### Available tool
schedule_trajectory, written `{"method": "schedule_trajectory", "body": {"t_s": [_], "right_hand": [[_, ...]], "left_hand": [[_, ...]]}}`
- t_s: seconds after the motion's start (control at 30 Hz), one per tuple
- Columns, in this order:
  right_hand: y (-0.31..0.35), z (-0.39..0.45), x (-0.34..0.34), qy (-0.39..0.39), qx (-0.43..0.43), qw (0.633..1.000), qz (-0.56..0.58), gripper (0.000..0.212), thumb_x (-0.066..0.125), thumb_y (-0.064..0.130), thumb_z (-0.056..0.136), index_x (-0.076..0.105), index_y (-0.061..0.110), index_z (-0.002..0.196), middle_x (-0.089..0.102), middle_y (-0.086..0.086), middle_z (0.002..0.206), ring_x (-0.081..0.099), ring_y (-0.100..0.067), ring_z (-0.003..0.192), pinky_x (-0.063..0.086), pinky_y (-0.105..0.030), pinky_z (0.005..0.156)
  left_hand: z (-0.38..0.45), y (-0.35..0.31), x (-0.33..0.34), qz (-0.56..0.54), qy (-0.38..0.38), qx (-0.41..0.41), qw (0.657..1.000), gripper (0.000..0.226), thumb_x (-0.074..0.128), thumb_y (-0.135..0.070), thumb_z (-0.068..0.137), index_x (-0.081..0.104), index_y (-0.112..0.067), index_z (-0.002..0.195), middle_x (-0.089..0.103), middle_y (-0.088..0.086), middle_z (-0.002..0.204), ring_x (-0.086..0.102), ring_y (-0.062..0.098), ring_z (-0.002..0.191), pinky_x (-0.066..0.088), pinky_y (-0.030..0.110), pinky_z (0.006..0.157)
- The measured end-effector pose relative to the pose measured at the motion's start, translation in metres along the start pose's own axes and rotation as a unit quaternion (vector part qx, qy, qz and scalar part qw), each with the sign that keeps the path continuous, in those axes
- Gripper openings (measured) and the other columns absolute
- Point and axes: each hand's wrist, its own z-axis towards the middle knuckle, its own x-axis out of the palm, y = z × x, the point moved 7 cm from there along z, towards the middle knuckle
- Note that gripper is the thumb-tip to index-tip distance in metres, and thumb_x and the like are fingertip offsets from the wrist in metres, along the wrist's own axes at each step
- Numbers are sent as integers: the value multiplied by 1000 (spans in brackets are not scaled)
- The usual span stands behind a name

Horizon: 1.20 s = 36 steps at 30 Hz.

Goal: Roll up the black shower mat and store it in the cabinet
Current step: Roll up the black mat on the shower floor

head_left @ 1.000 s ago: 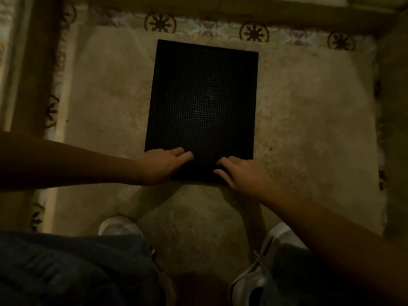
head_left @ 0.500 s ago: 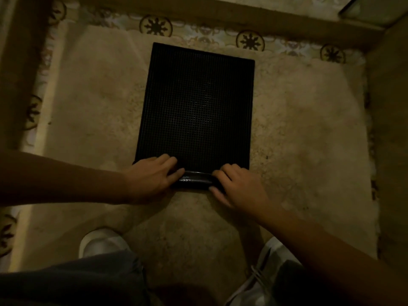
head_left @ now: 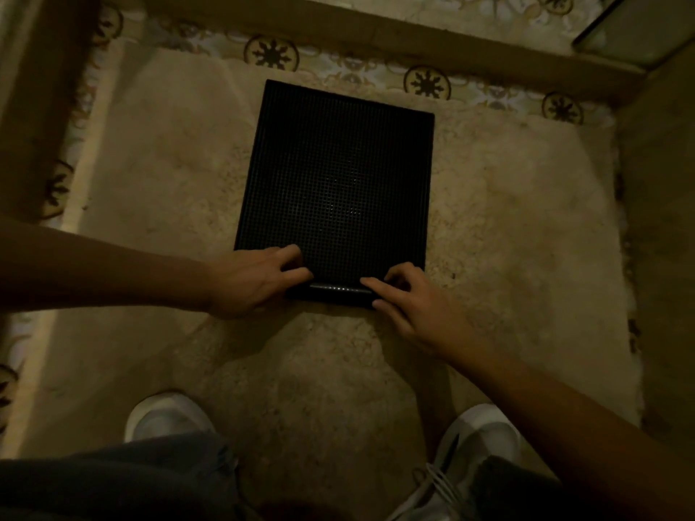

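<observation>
The black shower mat [head_left: 338, 182] has a gridded surface and lies on a beige shaggy rug [head_left: 507, 227]. Its near edge is curled over into a thin roll [head_left: 338, 289]. My left hand [head_left: 252, 280] grips the left end of that roll, fingers bent over it. My right hand [head_left: 410, 298] holds the right end, fingertips pressing on the curl. Most of the mat still lies flat beyond my hands. No cabinet is visible.
Patterned floor tiles [head_left: 425, 82] border the rug at the top and left. A raised step or ledge [head_left: 376, 35] runs along the far side. My two white shoes [head_left: 165, 419] [head_left: 477, 438] stand on the rug near the bottom. The scene is dim.
The mat's near edge lay flat one second ago; both hands have curled it up and over into a narrow roll, moving slightly forward.
</observation>
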Motion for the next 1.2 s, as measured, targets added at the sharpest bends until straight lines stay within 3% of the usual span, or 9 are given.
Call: {"method": "schedule_trajectory", "body": {"t_s": [0.13, 0.27, 0.47, 0.63, 0.73, 0.8, 0.97, 1.07, 1.2], "right_hand": [[-3, 11, -3, -10, 26, 1000, -1, 49, 34, 49, 102, 52, 29, 143, 47, -5, 119, 44, -17, 101, 50, -39, 80], [-6, 15, -5, -22, 32, 999, -25, 45, 40, 43, 104, 46, 31, 147, 46, -5, 114, 42, -17, 98, 44, -37, 81], [-12, 18, -4, -24, 32, 999, -26, 46, 29, 46, 105, 31, 45, 151, 40, 3, 105, 37, -12, 90, 38, -28, 77], [-19, 23, -12, -79, 47, 996, 21, 33, 45, 42, 102, 56, 32, 130, 43, 3, 108, 42, -14, 97, 40, -32, 83], [-9, 29, -17, -134, 16, 991, -18, 26, 65, 20, 91, 66, 17, 117, 55, -6, 106, 50, -21, 92, 47, -38, 74], [3, 31, -12, -159, 0, 986, -49, 31, 63, 11, 87, 67, 11, 117, 61, -10, 106, 57, -26, 89, 50, -40, 68], [3, 23, 3, -139, 53, 988, -31, 51, 53, 51, 95, 57, 17, 133, 58, -6, 130, 52, -22, 119, 45, -39, 98], [-2, 33, -5, -141, 36, 989, -27, 44, 51, 48, 99, 60, 19, 130, 61, -2, 124, 55, -19, 112, 49, -35, 90], [-13, 56, -19, -125, 12, 992, -31, 43, 40, 46, 102, 62, 19, 127, 64, 2, 118, 56, -17, 103, 49, -35, 80]], "left_hand": [[3, 9, -5, 90, -6, -22, 996, 61, 34, -46, 100, 19, -23, 154, 30, 7, 138, 35, 21, 118, 42, 35, 92], [9, 0, -18, 158, -72, -3, 985, 67, 39, -59, 92, 48, -13, 140, 47, 11, 127, 47, 27, 111, 44, 40, 82], [22, 6, 6, 181, -16, -36, 983, 71, 42, -31, 101, 5, -1, 153, 34, 18, 138, 39, 32, 117, 48, 41, 84], [27, 13, -8, 162, -14, -13, 987, 69, 48, -22, 98, 6, -14, 153, 38, 11, 132, 46, 26, 103, 40, 33, 60], [24, 16, -10, 141, -8, -11, 990, 58, 38, -29, 102, 10, -19, 152, 37, 10, 137, 46, 26, 107, 44, 35, 68], [25, 18, -16, 123, -10, -16, 992, 59, 37, -37, 103, 11, -20, 154, 36, 9, 138, 47, 25, 109, 48, 36, 77], [34, 28, -31, 67, -9, -19, 998, 64, 42, -44, 99, 21, -18, 154, 29, 9, 139, 47, 24, 114, 50, 36, 85], [37, 32, -31, 39, -42, -32, 998, 64, 40, -49, 99, 25, -18, 153, 34, 5, 138, 45, 20, 115, 48, 34, 92], [40, 32, -28, 69, -104, -80, 989, 80, 39, -50, 97, -1, -11, 156, 38, 8, 134, 42, 24, 114, 43, 36, 93]]}}
